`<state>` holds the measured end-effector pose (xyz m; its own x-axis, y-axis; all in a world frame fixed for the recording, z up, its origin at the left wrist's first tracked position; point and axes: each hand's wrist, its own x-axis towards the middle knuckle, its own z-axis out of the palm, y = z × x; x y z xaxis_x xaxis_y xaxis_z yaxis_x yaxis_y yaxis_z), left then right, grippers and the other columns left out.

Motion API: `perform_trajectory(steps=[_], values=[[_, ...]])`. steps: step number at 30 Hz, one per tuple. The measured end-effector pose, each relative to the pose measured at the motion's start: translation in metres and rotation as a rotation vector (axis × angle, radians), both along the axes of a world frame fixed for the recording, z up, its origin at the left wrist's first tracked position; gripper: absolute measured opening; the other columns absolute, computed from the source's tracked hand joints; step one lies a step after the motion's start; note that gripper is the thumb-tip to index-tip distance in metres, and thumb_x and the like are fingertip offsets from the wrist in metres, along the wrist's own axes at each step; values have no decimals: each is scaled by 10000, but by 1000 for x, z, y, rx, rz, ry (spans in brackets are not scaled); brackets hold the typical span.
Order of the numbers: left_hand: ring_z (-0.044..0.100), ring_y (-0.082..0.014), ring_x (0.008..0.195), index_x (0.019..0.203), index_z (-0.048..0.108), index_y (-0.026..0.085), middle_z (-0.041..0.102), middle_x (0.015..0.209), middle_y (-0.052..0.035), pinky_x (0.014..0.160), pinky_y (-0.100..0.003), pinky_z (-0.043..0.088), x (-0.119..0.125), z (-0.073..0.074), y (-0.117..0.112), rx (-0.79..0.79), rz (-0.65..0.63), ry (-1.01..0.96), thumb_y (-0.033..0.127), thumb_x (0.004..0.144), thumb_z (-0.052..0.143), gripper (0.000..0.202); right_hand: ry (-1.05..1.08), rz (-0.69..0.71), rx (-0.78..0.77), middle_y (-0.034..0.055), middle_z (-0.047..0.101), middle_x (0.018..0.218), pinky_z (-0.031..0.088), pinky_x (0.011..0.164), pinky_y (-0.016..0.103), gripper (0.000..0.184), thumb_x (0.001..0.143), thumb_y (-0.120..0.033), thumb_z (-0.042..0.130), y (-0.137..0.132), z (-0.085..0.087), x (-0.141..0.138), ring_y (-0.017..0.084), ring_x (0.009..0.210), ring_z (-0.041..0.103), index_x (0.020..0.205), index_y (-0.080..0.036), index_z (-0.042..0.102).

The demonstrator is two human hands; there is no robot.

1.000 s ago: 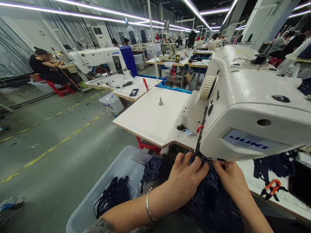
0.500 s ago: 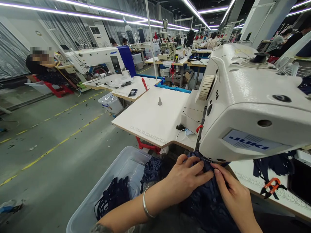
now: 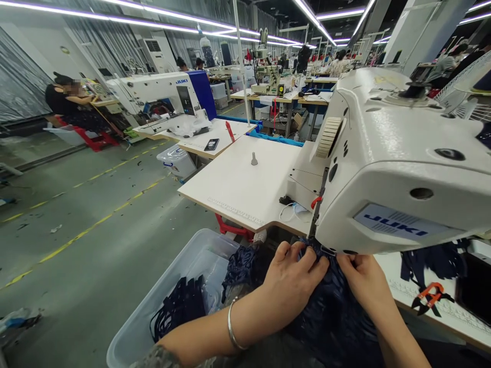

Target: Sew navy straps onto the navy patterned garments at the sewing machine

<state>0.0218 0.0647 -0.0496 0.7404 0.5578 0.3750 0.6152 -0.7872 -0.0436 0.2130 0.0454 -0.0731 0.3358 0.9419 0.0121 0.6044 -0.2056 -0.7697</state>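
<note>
A white sewing machine (image 3: 399, 179) stands over navy patterned fabric (image 3: 326, 317), which hangs down toward my lap. My left hand (image 3: 293, 278), a silver bangle on its wrist, presses bent fingers into the gathered cloth just left of the machine's needle area. On the other side, my right hand (image 3: 362, 281) pinches the fabric's edge between thumb and curled fingers, close under the machine head. The needle and the stitching spot are hidden by the head and my fingers.
A clear plastic bin (image 3: 134, 317) at lower left holds navy straps (image 3: 180, 306). Orange-handled snips (image 3: 431, 296) and more navy strips (image 3: 433, 266) lie right of the machine. A white table extension (image 3: 230, 184) reaches left. A co-worker (image 3: 67, 107) sits far left.
My right hand has drawn up toward the machine head, its fingers curling tighter on the cloth. My left hand has shifted slightly left. The view has tilted a little.
</note>
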Motion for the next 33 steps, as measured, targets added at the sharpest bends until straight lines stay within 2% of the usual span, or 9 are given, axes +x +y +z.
perform_trajectory(steps=[6,10,15,21,27,33], values=[[485,-233,1110,1282,510,256,573,1146,-51,944,-391,283,1,-1,-1,-8,26,9,208,954,454,336,-75,16,2,2,545,506,350,492,249,304,802,-418,475,2,3,1,161,518,507,580,-212,482],[492,-230,1091,1281,511,253,572,1150,-46,950,-389,275,1,-2,-1,-9,18,-1,197,957,440,337,-66,17,-19,8,563,519,361,504,253,313,802,-436,460,2,3,2,169,529,526,583,-215,485],[487,-240,1106,1282,512,238,563,1166,-52,955,-388,274,3,-3,-3,15,28,8,199,948,453,342,-83,7,-17,-18,476,452,327,474,248,308,778,-395,464,0,1,2,143,469,461,527,-230,397],[478,-245,1110,1269,522,233,564,1161,-42,956,-392,263,4,-4,-3,18,33,-20,189,955,436,329,-33,17,-24,28,614,585,388,530,257,288,811,-436,468,1,1,4,193,595,570,642,-211,527],[495,-229,1057,1292,503,232,550,1172,-46,939,-393,273,2,-3,-3,14,25,10,209,951,451,345,-56,16,-58,-31,430,451,300,439,250,332,811,-442,463,-1,1,2,135,449,409,558,-238,395],[482,-235,1054,1263,524,217,560,1146,-47,934,-392,280,1,-1,-4,32,48,-12,201,945,459,325,-61,2,-80,0,493,478,357,500,274,354,779,-486,440,1,3,0,164,497,472,530,-235,427]])
